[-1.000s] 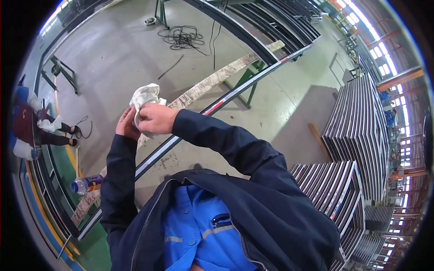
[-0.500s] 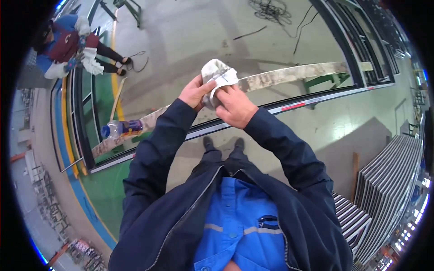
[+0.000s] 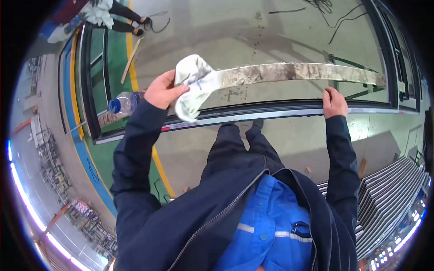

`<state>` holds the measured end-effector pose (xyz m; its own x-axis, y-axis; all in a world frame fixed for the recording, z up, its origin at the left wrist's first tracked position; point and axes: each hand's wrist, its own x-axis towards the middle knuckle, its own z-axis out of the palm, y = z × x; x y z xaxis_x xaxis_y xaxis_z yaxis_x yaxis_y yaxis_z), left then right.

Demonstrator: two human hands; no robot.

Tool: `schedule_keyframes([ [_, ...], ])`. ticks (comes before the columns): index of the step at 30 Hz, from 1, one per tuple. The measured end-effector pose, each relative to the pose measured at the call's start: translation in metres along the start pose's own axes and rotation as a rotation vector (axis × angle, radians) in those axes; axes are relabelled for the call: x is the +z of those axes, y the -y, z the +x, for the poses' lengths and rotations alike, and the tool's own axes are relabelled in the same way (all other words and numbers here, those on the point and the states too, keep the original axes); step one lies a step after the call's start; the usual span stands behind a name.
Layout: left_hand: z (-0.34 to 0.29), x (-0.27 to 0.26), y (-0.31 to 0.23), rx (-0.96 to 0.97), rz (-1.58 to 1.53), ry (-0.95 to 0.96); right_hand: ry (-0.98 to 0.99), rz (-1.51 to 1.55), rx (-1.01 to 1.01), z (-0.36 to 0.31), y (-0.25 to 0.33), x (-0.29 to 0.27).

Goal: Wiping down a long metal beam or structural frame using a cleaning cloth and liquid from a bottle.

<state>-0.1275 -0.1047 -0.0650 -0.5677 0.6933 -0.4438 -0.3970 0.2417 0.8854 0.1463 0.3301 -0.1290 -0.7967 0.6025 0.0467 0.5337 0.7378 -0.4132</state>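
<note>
My left hand [image 3: 163, 90] grips a crumpled white rag [image 3: 195, 86] with dark smudges, its thumb across the cloth. The rag hangs over a stained pale strip [image 3: 289, 73] that runs crosswise inside a large dark frame. My right hand [image 3: 334, 103] is closed over the near rail [image 3: 253, 113] of that frame, well to the right, with its fingers curled round the edge. Left of my left hand, a clear plastic bottle [image 3: 126, 103] with a blue cap and purple label lies on the strip, partly hidden by my sleeve.
Another person [image 3: 97, 13] stands at the far left, holding white cloth. Green stands [image 3: 357, 92] support the frame. Black cables [image 3: 318, 5] lie on the floor beyond. Stacked metal profiles [image 3: 389, 198] fill the lower right; a wooden stick [image 3: 132, 60] lies at the left.
My hands have parted: the left has moved left with the rag, while the right has let go of it and moved right onto the frame rail. The view has shifted too.
</note>
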Motion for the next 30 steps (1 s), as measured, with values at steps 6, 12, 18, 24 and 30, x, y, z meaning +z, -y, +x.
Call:
schedule_keyframes([
  [6, -0.026, -0.032, 0.064, -0.169, 0.34, 0.029, -0.038, -0.076, -0.132, -0.003, -0.001, 0.005],
  [12, -0.036, -0.018, 0.046, -0.033, 0.847, 0.306, 0.09, -0.037, -0.102, -0.003, -0.006, 0.002],
  [18, -0.02, -0.002, 0.057, -0.105, 0.903, 0.463, 0.124, -0.021, -0.062, -0.002, 0.0, 0.001],
  [24, 0.039, 0.057, 0.053, 0.015, 0.832, 0.651, 0.087, -0.039, -0.105, -0.002, 0.001, 0.002],
  [30, 0.024, 0.046, 0.055, -0.032, 0.858, 0.593, 0.087, -0.04, -0.125, -0.001, -0.008, 0.0],
])
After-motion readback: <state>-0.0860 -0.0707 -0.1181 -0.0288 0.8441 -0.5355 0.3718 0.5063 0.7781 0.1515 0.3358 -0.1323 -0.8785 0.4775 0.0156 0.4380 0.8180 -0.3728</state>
